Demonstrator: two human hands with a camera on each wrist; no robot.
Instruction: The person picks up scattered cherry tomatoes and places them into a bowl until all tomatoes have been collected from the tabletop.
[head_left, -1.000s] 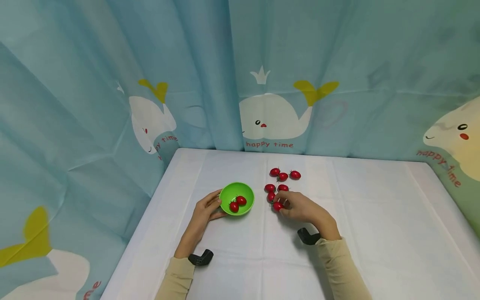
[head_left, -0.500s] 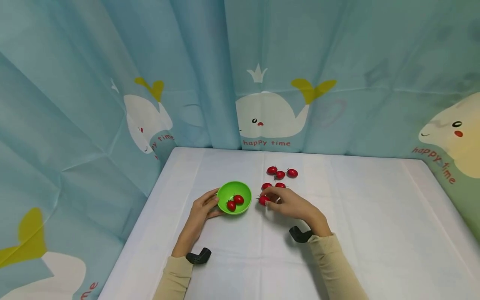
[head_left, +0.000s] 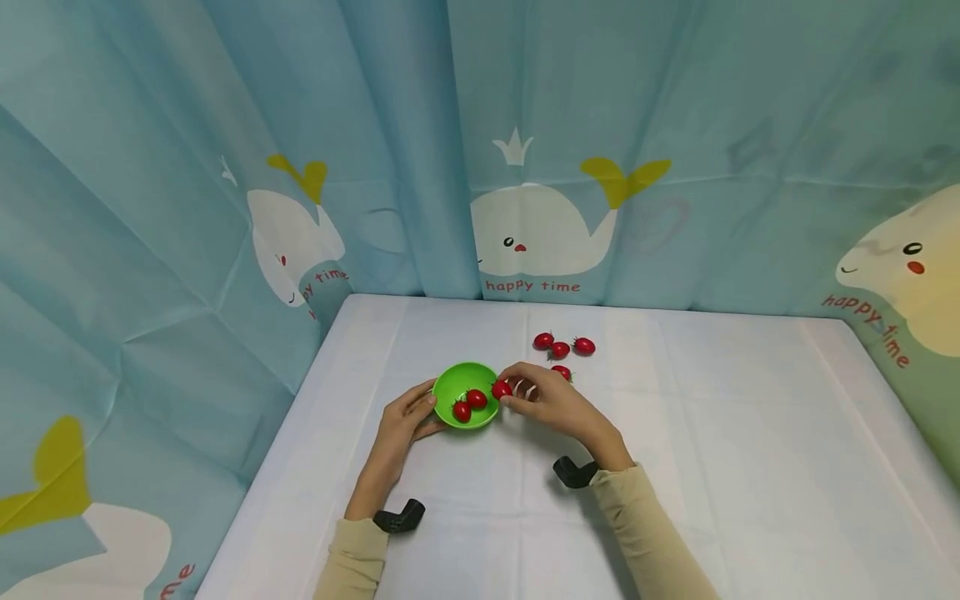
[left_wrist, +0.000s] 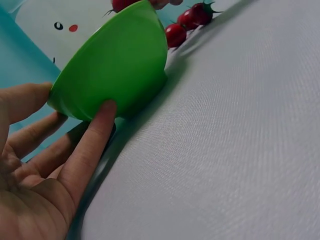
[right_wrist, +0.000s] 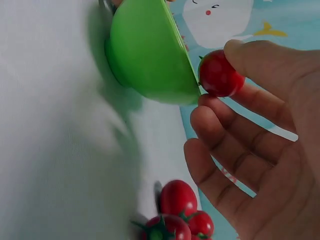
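Note:
My left hand [head_left: 401, 417] holds the green bowl [head_left: 444, 385] at its left side, thumb at the rim and fingers against the outer wall [left_wrist: 125, 65]. Two red cherry tomatoes [head_left: 476, 399] lie inside the bowl. Between thumb and fingers, my right hand [head_left: 551, 400] pinches another cherry tomato [head_left: 502, 389] at the bowl's right rim. In the right wrist view this held tomato [right_wrist: 220, 74] appears right beside the rim, its green stem end towards the bowl. The other right-hand fingers are loosely bent below it.
Several loose cherry tomatoes [head_left: 559, 350] lie on the white-covered table [head_left: 720, 450], behind and right of the bowl. My right hand partly covers that area. A blue curtain [head_left: 405, 167] with printed whales hangs behind the table's far edge and at its left.
My right hand has lifted a cherry tomato from the near end of the loose group and carried it left to the bowl's rim. My left hand stays at the bowl.

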